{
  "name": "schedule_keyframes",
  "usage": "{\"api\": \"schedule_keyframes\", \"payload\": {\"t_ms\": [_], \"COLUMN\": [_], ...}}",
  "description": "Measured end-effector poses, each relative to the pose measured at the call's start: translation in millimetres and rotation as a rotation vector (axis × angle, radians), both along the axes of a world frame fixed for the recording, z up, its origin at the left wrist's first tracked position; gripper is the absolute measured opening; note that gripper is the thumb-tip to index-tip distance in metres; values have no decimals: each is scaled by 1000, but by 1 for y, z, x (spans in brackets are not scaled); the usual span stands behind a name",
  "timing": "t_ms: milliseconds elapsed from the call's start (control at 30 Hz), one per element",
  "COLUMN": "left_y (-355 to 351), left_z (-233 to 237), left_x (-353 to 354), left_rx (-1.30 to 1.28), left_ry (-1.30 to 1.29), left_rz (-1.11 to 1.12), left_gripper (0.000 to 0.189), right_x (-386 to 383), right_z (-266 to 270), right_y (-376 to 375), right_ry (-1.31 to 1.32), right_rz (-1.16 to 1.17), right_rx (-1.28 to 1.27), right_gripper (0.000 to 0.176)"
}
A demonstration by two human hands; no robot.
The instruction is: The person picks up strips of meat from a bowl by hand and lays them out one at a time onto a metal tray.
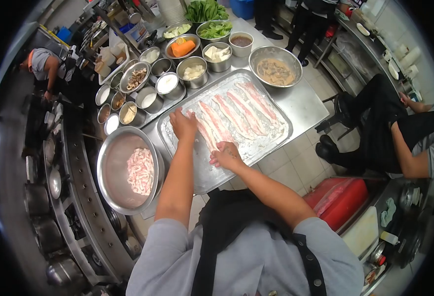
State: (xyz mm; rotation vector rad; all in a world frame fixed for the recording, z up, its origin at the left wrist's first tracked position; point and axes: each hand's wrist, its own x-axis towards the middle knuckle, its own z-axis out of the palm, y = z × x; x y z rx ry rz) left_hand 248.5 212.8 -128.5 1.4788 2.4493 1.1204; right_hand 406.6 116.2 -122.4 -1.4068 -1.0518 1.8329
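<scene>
Long pale-pink strips of raw meat (249,111) lie side by side on a metal tray (204,183) dusted with white. My left hand (183,123) is at the tray's left part, by the upper end of the leftmost strip, its fingers bent; what they hold, if anything, is hidden. My right hand (225,154) has its fingers closed on the lower end of a meat strip. Left of the tray, a large steel bowl (109,165) holds a heap of small pink meat pieces (141,171).
Behind the tray stand several metal containers of vegetables and powders, and a bowl of brown mixture (276,69). A stove (86,197) runs along the left. A seated person (389,128) is at the right, another person (47,66) at the far left. A red box (337,200) sits lower right.
</scene>
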Motion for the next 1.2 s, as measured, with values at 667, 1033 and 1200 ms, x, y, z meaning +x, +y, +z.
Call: {"api": "schedule_keyframes", "payload": {"t_ms": [667, 1033, 1200], "left_y": [-117, -160, -180], "left_z": [34, 111, 174], "left_x": [48, 37, -70], "left_rx": [-338, -107, 84], "left_ry": [287, -4, -32], "left_rz": [-414, -559, -346], "left_gripper": [42, 22, 19], "right_x": [87, 73, 23], "right_z": [21, 56, 115], "right_y": [6, 23, 13], "right_ry": [-194, -296, -287], "right_rz": [367, 364, 454], "right_rx": [120, 312, 543], "right_gripper": [26, 34, 35]}}
